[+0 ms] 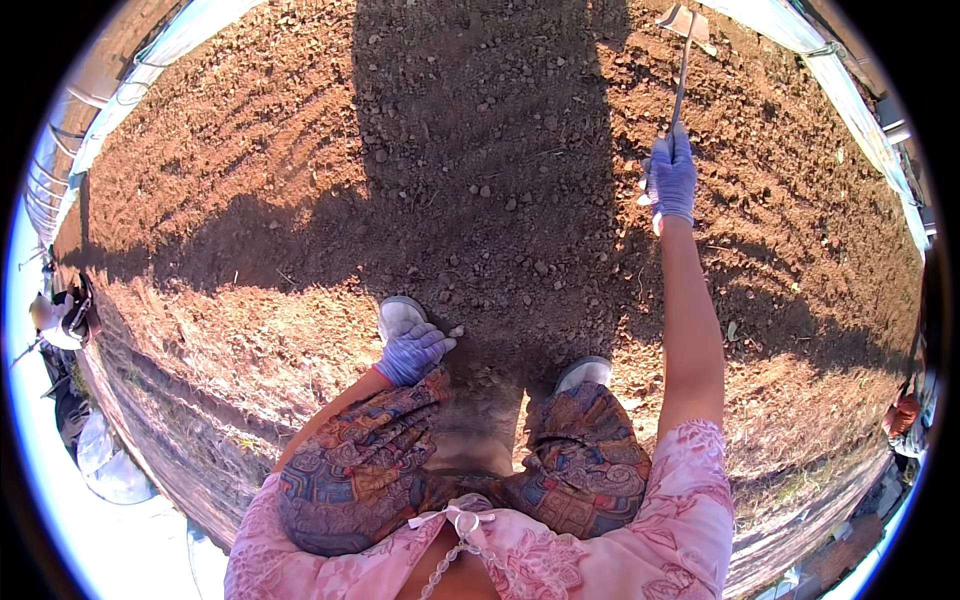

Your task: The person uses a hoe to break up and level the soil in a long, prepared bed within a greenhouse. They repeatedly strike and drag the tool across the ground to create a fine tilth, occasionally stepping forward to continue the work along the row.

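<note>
My right hand [671, 176], in a bluish-purple glove, is closed around the handle of a hand hoe [681, 82]. My arm stretches far forward, and the hoe's flat metal blade [686, 24] lies at or just above the loose brown soil [757, 187]; contact cannot be told. My left hand [414, 352], gloved the same way, rests at my left knee, over the left shoe [400, 315]. Its fingers are loosely together, and a small pale clod or stone [457, 331] is by the fingertips; I cannot tell whether they touch it.
The right shoe [583, 373] is on the soil below me. Pale plastic sheeting [844, 82] borders the plot at the upper right and upper left. A person [66, 315] is at the far left edge, another [906, 424] at the far right. Wide shadows cross the ground.
</note>
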### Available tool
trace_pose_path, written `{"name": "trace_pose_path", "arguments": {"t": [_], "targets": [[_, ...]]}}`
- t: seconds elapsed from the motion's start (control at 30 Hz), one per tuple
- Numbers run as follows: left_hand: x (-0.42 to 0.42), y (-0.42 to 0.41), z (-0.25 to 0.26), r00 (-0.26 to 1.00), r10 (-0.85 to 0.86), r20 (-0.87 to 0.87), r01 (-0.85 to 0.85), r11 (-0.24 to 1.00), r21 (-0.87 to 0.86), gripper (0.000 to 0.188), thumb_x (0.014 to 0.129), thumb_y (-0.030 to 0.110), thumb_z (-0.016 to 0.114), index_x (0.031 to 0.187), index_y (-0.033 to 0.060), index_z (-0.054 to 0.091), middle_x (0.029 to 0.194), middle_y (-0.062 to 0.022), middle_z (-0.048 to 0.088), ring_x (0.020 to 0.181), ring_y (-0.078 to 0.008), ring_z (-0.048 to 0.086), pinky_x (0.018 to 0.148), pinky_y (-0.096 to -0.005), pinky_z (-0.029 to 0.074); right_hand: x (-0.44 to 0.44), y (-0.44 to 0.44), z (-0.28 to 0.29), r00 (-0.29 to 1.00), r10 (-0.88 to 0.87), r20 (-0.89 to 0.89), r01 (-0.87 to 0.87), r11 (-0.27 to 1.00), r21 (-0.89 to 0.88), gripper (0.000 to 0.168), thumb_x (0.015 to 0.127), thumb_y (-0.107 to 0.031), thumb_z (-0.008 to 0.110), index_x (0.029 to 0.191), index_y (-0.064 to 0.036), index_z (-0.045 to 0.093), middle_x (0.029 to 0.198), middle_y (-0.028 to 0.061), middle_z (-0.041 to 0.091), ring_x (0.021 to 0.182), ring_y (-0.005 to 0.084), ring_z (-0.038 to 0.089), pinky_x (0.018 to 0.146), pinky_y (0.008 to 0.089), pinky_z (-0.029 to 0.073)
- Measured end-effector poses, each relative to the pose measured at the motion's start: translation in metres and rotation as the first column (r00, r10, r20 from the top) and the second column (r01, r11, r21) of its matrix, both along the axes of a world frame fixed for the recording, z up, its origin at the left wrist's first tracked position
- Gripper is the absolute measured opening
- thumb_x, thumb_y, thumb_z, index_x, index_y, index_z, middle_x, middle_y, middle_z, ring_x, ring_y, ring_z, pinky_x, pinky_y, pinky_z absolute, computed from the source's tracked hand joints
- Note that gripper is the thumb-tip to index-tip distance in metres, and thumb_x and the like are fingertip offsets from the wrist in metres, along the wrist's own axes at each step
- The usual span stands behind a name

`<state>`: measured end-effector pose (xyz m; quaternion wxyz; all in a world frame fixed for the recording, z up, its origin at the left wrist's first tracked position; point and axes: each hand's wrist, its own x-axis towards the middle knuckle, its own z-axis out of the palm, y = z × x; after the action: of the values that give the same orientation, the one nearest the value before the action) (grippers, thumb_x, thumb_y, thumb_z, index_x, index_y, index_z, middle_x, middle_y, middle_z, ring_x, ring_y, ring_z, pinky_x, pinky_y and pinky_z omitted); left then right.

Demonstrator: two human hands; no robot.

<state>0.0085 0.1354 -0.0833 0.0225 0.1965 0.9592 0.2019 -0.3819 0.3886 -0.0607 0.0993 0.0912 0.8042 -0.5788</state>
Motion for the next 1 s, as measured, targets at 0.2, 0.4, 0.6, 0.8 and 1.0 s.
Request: {"name": "trace_pose_path", "arguments": {"t": [0.2,0.4,0.6,0.8,1.0], "targets": [[0.01,0.001,0.003,1.0,0.022,0.005,-0.022,1.0,0.008,0.034,0.067,0.017,0.054,0.101,0.016,0.06,0.089,0.0014,0.058,0.088,-0.0177,0.055,0.076,-0.032,0.04,-0.004,-0.013,0.029,0.949,0.064,0.309,-0.016,0.987,-0.157,0.043,0.088,-0.016,0.049,0.128,-0.008,0.039,0.074,-0.0002,0.05,0.05,0.0064,0.048,0.042,0.0215,0.041],[0.003,0.001,0.001,1.0,0.005,-0.025,-0.004,1.0,0.011,0.031,0.066,0.018,0.056,0.097,0.016,0.06,0.087,0.0019,0.058,0.086,-0.0177,0.055,0.074,-0.0328,0.04,0.019,-0.022,0.001,0.963,0.115,0.244,-0.075,0.983,-0.167,0.039,0.088,-0.016,0.047,0.126,-0.009,0.04,0.063,-0.0001,0.048,0.045,0.0069,0.046,0.037,0.0222,0.039],[0.005,0.001,0.001,0.999,0.015,-0.03,-0.015,1.0,-0.004,0.028,0.066,0.019,0.056,0.093,0.0165,0.06,0.087,0.0035,0.058,0.084,-0.0162,0.054,0.074,-0.0321,0.038,-0.003,-0.035,0.026,0.989,-0.003,0.15,0.037,0.973,-0.229,0.037,0.089,-0.019,0.045,0.126,-0.015,0.04,0.059,0.0013,0.049,0.038,0.0078,0.043,0.028,0.0236,0.034],[0.002,0.003,0.007,0.999,0.029,0.029,-0.029,0.999,-0.014,0.035,0.068,0.014,0.053,0.102,0.0152,0.059,0.088,0.0012,0.058,0.086,-0.0189,0.056,0.075,-0.0311,0.044,0.028,-0.064,0.03,0.909,0.245,0.336,-0.211,0.968,-0.134,0.042,0.088,-0.019,0.046,0.129,-0.014,0.037,0.062,0.0026,0.049,0.044,0.0085,0.046,0.037,0.0234,0.04],[0.005,0.003,0.0,0.997,0.034,-0.063,-0.035,0.999,-0.018,0.034,0.067,0.014,0.054,0.1,0.0182,0.06,0.088,0.0032,0.059,0.086,-0.0167,0.056,0.073,-0.03,0.042,0.051,-0.062,0.059,0.851,0.379,0.365,-0.383,0.922,-0.064,0.046,0.088,-0.021,0.047,0.132,-0.015,0.034,0.064,0.002,0.049,0.043,0.0079,0.045,0.036,0.0229,0.04]]}}
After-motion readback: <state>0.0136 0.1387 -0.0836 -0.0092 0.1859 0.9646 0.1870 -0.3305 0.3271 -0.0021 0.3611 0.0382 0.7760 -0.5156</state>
